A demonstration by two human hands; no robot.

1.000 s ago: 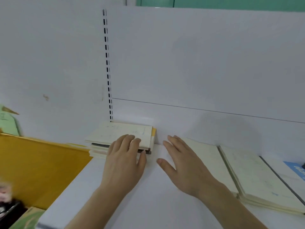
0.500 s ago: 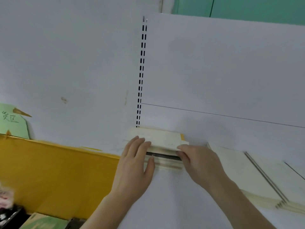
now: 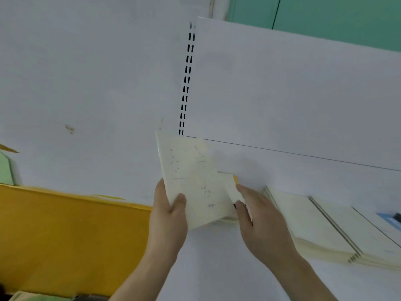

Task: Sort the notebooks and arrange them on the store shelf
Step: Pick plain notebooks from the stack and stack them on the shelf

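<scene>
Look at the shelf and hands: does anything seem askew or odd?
Yes. The cream notebook in the left hand stands tilted up, not flat like the notebook rows to the right. The back panel also carries a small brownish mark.

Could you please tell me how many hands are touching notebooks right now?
2: the left hand grips the raised notebook; the right hand rests on the small stack beneath it.

Cream notebook (image 3: 193, 181) with faint dark specks (yellow edge behind), white shelf (image 3: 217, 268), mustard-yellow panel (image 3: 65, 231), green wall (image 3: 336, 16).
</scene>
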